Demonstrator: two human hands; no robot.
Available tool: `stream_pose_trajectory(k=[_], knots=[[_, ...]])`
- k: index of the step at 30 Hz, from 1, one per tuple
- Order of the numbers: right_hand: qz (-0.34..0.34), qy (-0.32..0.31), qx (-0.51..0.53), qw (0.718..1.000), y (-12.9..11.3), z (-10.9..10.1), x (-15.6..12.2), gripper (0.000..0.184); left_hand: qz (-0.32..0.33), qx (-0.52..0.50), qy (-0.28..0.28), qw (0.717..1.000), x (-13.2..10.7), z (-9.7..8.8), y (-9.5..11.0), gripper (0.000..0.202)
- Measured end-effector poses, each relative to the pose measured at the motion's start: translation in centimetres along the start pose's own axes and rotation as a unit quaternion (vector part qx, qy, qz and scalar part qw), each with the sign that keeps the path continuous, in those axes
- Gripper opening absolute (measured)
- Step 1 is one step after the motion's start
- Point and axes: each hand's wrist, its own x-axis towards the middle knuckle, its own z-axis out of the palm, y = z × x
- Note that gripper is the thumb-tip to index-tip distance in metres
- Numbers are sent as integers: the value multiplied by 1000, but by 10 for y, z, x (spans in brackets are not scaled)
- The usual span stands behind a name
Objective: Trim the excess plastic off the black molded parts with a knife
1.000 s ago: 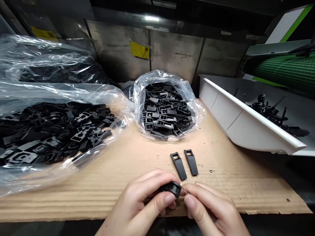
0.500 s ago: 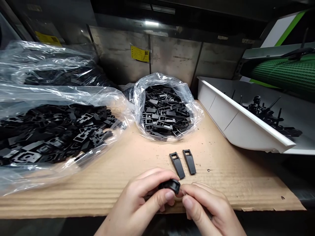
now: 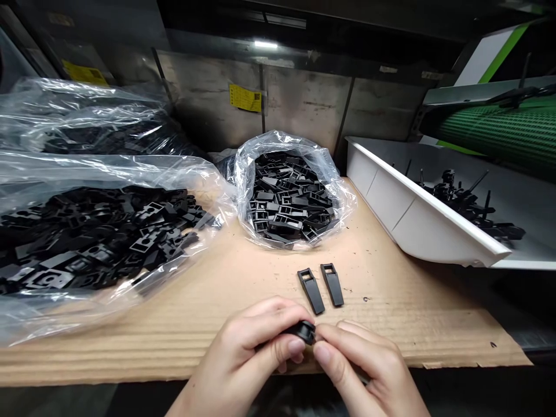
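Note:
A small rounded black plastic part (image 3: 304, 330) is pinched between the thumb and fingers of my left hand (image 3: 256, 344), over the front of the cardboard. Close against its right end, the thumb and forefinger of my right hand (image 3: 360, 359) are pressed together. Whatever lies between those fingertips is too small to make out. Just beyond my hands, two flat black plastic clips lie side by side: a left clip (image 3: 311, 292) and a right clip (image 3: 332, 285), each with a square window at its far end.
An open clear bag (image 3: 343, 200) of similar black clips stands behind. On the left lies a larger clear bag (image 3: 204, 168) of black parts, with another bag (image 3: 99, 110) behind. A white tray (image 3: 391, 214) holding black stemmed parts borders the cardboard sheet (image 3: 174, 336) on the right.
My right fingertips have come up against the end of the black part, which has turned slightly in my left hand. The two clips lie as before; the view has shifted a little.

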Motion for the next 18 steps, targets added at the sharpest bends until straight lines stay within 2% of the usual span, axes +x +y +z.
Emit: stream_pose_trajectory(k=[5,10,14,18], knots=[[-19,53,-10,998,2,6,-2,18,-28,-39,-17,999,3,0,6,17],[-104,150,-43,982,9,18,-4,11,-73,-88,-50,992,4,-2,6,15],[-156,187,-57,968,14,22,-4,13,-78,-108,-58,989,3,-4,4,15],[-150,230,-85,958,9,17,-3,20,-82,-90,-83,989,3,-5,5,17]])
